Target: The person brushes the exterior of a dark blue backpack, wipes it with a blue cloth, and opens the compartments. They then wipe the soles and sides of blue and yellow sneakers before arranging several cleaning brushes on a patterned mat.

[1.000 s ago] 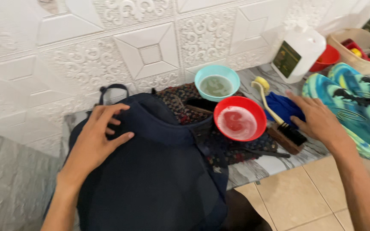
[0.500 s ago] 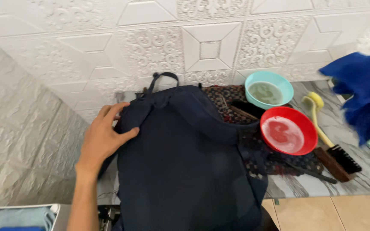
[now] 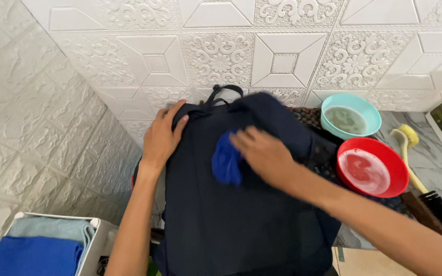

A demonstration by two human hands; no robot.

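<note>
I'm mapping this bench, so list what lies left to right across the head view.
Folded blue towel → left hand → blue cloth → right hand → teal bowl → red bowl → yellow brush → black brush

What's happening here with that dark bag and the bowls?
A person has a dark navy backpack laid flat on a counter against a white patterned wall. The left hand presses down near the bag's top, while the right hand holds a blue cloth against the bag's front. Beside the bag sit a teal bowl and a red bowl, each with some liquid, plus two brushes.
</note>
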